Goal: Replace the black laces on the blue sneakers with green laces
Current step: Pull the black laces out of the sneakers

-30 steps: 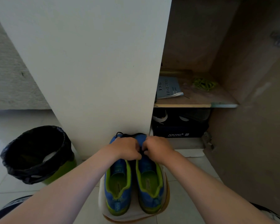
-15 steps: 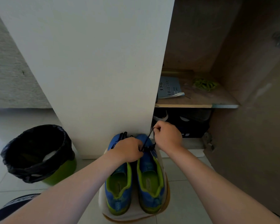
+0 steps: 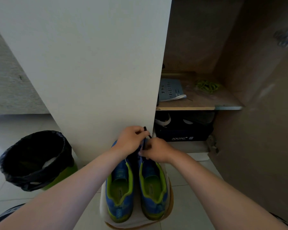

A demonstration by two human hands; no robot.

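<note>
Head view: left hand (image 3: 131, 140) and right hand (image 3: 155, 152) above sneakers (image 3: 118, 211), each grip pinching the black lace (image 3: 144, 144) (green laces (image 3: 206, 85) heaped on shelf (image 3: 198, 104)).

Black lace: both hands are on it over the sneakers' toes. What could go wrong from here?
1. The left hand and right hand both pinch the black lace and hide the eyelets, so a snag might go unseen.
2. The blue sneakers sit on a small white stool; a hard pull could drag one off.
3. The green laces lie in a tangled heap on the shelf and may need untangling first.
</note>
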